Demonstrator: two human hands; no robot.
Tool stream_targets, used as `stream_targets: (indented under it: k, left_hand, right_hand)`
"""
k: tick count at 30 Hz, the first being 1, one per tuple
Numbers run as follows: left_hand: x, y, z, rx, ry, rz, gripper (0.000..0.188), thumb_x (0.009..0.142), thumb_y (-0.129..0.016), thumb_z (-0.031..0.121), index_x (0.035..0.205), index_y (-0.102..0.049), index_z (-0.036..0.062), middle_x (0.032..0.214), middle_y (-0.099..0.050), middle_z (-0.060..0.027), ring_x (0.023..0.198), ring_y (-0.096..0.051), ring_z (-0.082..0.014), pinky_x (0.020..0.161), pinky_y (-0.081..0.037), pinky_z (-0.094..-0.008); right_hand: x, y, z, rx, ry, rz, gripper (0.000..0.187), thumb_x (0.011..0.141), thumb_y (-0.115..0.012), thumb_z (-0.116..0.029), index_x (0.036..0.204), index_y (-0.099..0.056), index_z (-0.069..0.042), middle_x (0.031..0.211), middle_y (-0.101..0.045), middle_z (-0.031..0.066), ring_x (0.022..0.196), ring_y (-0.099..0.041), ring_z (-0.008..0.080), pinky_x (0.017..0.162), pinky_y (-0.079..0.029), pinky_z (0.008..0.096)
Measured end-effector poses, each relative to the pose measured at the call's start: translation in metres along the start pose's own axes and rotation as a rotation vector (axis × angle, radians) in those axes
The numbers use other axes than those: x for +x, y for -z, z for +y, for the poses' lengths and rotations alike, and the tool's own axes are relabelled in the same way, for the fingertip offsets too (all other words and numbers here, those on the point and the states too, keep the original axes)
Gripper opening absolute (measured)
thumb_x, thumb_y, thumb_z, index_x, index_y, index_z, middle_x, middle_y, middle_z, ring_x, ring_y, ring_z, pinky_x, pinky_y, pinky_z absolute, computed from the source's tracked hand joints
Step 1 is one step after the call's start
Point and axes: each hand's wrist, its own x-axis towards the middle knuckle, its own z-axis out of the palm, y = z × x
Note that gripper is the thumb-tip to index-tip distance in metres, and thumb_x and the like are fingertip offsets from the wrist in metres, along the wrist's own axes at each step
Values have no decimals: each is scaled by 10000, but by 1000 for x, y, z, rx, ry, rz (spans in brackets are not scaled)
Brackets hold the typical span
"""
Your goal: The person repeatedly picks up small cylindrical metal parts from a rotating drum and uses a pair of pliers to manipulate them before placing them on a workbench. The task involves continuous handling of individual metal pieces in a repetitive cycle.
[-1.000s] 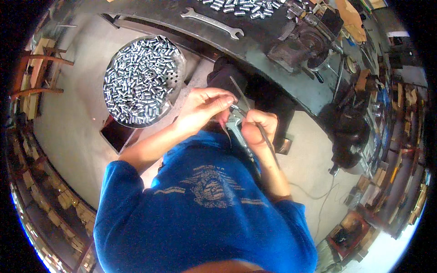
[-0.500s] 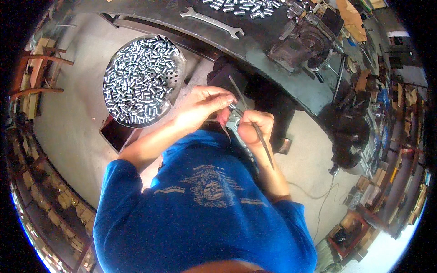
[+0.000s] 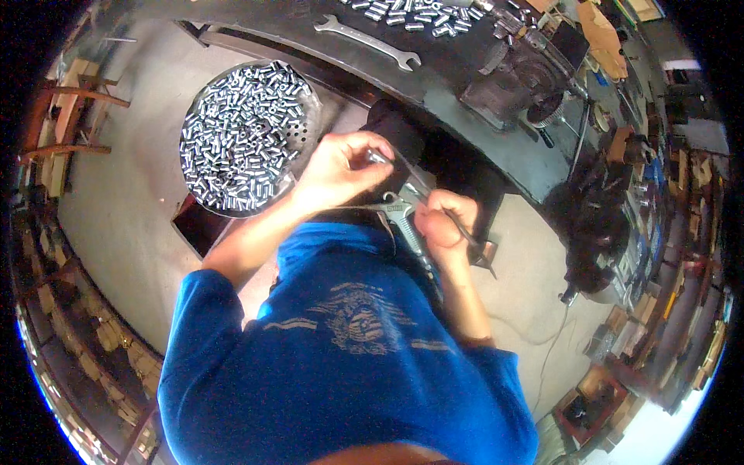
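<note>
My left hand pinches a small shiny metal sleeve between thumb and fingers, one end of it facing right. My right hand is closed round a long, thin dark file that slants from upper left down to lower right. The file's upper part is near the sleeve; whether the two touch, I cannot tell. Over my lap, just below and between the hands, lies a grey tool with a ribbed handle, like an air blow gun. To the left, a round perforated metal pan is heaped with similar sleeves.
A dark workbench runs across the front, with an open-ended wrench and more loose sleeves on it. A dark vise-like machine stands at its right. Shelves of small boxes line the left; a cable trails over the floor.
My left hand has moved slightly up with the sleeve, away from the right hand. My right hand and the file have shifted a little right and down, baring the grey tool.
</note>
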Motion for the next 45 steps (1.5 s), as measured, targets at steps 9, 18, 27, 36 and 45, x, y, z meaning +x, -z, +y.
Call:
stream_targets:
  k: [9, 18, 27, 36, 45]
  left_hand:
    - [9, 22, -26, 650, -406, 244, 182, 634, -658, 26, 814, -628, 18, 633, -545, -68, 473, -471, -117, 449, -375, -256]
    - [9, 20, -23, 726, -484, 228, 200, 578, -642, 36, 775, -614, 58, 562, -433, -60, 479, -448, -189, 455, -360, -314]
    - [3, 6, -16, 719, -455, 111, 234, 541, -651, 49, 771, -610, 74, 648, -546, -73, 586, -569, -263, 524, -463, -361]
    - [24, 16, -21, 772, -344, 123, 181, 592, -641, 82, 773, -639, 84, 624, -555, -82, 543, -575, -255, 496, -457, -360]
    - [179, 42, 26, 928, -514, 293, 236, 674, -632, 165, 896, -658, 88, 712, -625, -106, 612, -603, -223, 597, -486, -352]
  right_hand:
    - [-8, -5, -37, -68, 330, -230, 361, 739, -589, -104, 485, -339, -49, 461, -406, 31, 392, -403, 136, 398, -259, 268]
    - [-9, -5, -41, -91, 186, -246, 260, 660, -567, 3, 495, -369, -37, 472, -421, 37, 406, -403, 128, 399, -259, 267]
    - [11, -19, -12, -110, 52, -239, 231, 669, -530, -95, 529, -354, -44, 494, -276, 1, 476, -278, 66, 426, -211, 270]
    - [13, -4, -10, -235, 163, -120, 192, 646, -508, -80, 513, -374, -44, 474, -330, 13, 448, -341, 61, 411, -240, 262]
    - [-8, 14, -24, -23, 130, -10, 237, 636, -513, -17, 516, -312, -52, 473, -352, 7, 434, -331, 70, 410, -225, 253]
